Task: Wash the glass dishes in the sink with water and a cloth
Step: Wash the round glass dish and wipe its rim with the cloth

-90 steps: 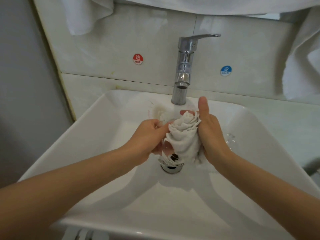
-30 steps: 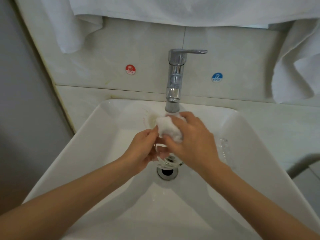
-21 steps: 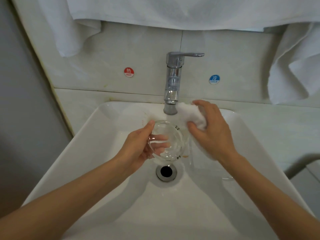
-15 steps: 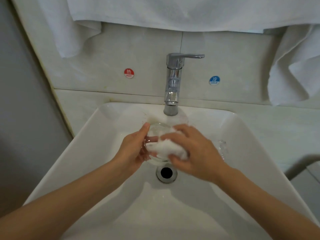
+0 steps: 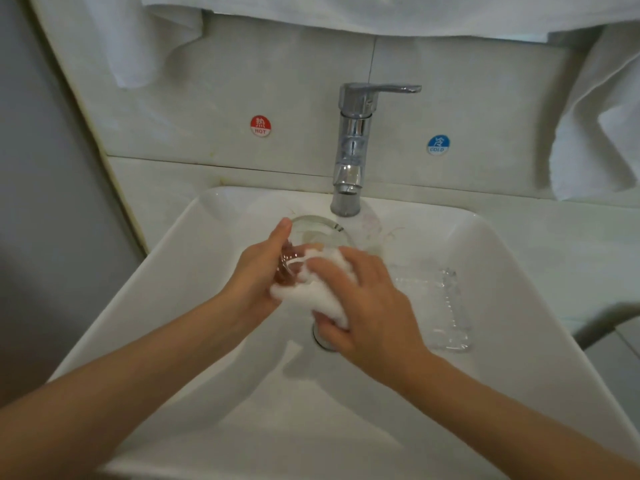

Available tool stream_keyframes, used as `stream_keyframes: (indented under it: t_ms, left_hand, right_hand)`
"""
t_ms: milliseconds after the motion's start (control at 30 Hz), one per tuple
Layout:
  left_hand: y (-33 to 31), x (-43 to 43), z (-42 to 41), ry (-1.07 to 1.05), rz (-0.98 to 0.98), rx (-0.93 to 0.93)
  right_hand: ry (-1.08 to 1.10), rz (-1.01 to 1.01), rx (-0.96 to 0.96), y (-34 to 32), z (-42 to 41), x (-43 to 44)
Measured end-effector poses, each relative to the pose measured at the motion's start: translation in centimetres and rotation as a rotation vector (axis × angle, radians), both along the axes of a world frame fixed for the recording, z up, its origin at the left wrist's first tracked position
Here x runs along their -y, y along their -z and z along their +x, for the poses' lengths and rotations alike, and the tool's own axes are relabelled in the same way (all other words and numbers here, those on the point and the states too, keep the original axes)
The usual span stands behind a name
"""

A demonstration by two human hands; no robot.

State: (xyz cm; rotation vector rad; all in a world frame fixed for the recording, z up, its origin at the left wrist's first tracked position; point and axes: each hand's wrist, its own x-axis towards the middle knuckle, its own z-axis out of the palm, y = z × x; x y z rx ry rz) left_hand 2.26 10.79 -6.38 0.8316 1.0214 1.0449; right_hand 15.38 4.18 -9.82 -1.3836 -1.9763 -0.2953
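You hold the round glass (image 5: 318, 232) in your left hand (image 5: 258, 275), over the middle of the sink (image 5: 166, 306) and just in front of the tap (image 5: 350, 150). The thumb lies along its upper edge and the other fingers wrap its side. The glass is tilted, with its round edge turned up and away toward the tap; I cannot tell if this edge is the mouth or the base. Your right hand (image 5: 372, 306) has the white cloth (image 5: 322, 296) bunched under its curled fingers and presses it against the near side of the glass, so both hands meet on the same thing, the left hand at its left and the right hand at its right. I judge this to be the wiping step for this piece. The picture does not show clearly whether water runs from the tap. A second glass dish (image 5: 448, 306) lies on the right slope of the sink, apart from your hands, with its long axis going from near to far. Your right hand is clearly nearer to it, but that hand is busy with the cloth, so for the next piece you probably must free one hand first.
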Motion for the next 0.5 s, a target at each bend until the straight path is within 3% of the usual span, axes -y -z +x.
stream_keyframes:
  t_ms: [100, 200, 300, 400, 500]
  left_hand:
    - [0.4, -0.5, -0.5, -0.002, 0.007, -0.058]
    - [0.0, -0.8, -0.4, 0.054, -0.01, 0.089]
    - [-0.5, -0.6, -0.6, 0.16, -0.011, 0.112]
    - [-0.7, 0.0, -0.7, 0.299, 0.086, -0.024]
    - [-0.6, 0.3, -0.6, 0.417, 0.216, -0.223]
  right_hand:
    - [-0.028, 0.023, 0.052, 0.1, -0.9, -0.3]
    - [0.064, -0.077, -0.269, -0.3, -0.5, -0.6]
    - [0.127, -0.191, -0.654, -0.5, 0.9, -1.1]
    - [0.084, -0.376, -0.899, -1.4, 2.7, -1.4]
    - [0.05, -0.47, -0.862, -2.0, 3.6, -1.5]
